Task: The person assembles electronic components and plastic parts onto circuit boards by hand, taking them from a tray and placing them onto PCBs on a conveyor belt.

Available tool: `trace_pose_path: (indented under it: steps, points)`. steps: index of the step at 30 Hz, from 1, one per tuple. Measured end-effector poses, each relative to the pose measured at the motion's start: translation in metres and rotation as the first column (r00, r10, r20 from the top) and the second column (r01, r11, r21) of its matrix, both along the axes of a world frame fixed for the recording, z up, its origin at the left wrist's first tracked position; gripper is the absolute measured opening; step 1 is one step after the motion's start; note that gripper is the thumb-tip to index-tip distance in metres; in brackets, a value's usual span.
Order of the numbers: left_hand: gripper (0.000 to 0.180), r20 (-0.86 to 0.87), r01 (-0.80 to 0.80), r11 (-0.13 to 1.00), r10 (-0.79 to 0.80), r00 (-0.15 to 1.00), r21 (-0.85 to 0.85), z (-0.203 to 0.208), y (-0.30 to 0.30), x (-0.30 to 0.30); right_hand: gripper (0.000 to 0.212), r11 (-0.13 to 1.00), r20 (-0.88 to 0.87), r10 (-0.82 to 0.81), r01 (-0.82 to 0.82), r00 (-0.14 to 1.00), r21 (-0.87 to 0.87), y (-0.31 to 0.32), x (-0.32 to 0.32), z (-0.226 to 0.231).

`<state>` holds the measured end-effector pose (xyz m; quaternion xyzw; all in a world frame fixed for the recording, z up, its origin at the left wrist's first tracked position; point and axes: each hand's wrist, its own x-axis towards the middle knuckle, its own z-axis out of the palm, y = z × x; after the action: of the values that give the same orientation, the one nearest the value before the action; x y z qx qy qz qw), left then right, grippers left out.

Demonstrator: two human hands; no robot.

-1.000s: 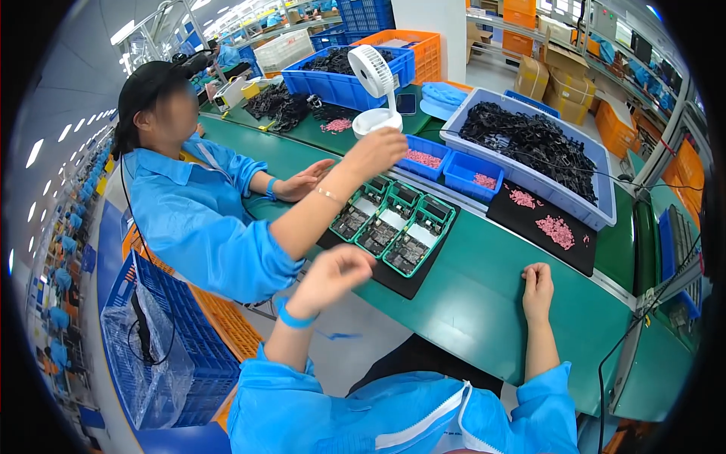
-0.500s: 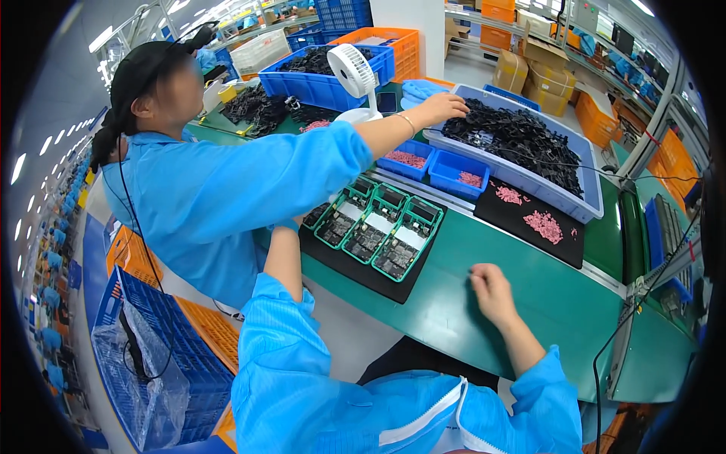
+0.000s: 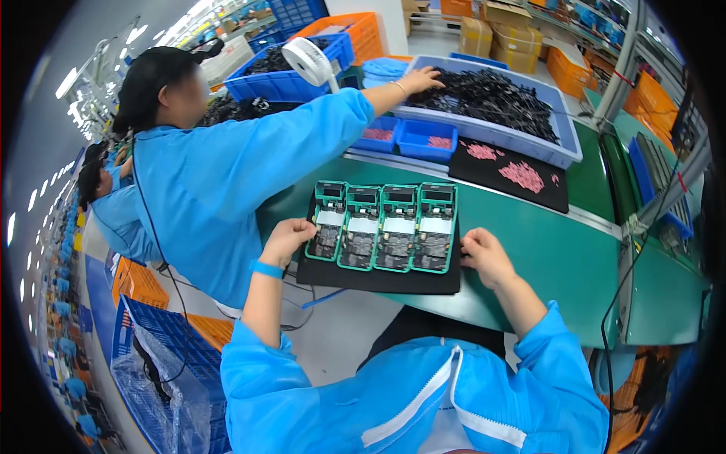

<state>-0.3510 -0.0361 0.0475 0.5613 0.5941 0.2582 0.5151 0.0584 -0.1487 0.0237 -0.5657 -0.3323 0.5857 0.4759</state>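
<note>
The left hand (image 3: 286, 240), narrowed, and right hand (image 3: 489, 259), curled, have moved in the head view to flank the green-framed units (image 3: 395, 227) between them; I cannot confirm a grip, and uneven pushing could, I judge, skew the row.

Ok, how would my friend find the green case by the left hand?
On the big green table lies a black mat with four green cases side by side. Pick the leftmost case: it alone has the left hand at its outer edge.
</note>
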Motion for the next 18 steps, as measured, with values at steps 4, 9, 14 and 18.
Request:
trace_pose_path:
  steps: [4,9,14,18]
  points:
    - [0.010,0.246,0.039,0.990,-0.005,0.969,-0.134,0.003,-0.071,0.037,0.010,0.994,0.216,-0.084,0.067,0.973,0.085,-0.018,0.080,-0.018]
    - [0.011,0.568,0.290,0.905,-0.068,0.820,-0.310,-0.005,-0.146,0.105,0.014,0.955,0.591,-0.187,0.006,0.784,0.295,-0.008,0.157,-0.008]
    - [0.009,0.634,0.342,0.837,0.007,0.774,-0.426,-0.027,-0.216,0.174,0.011,0.913,0.799,-0.259,-0.133,0.542,0.386,0.004,0.181,-0.003]
    - [0.016,0.526,0.454,0.824,-0.234,0.818,-0.340,-0.036,-0.244,0.210,0.009,0.873,0.840,-0.308,-0.217,0.446,0.436,0.003,0.186,0.006]
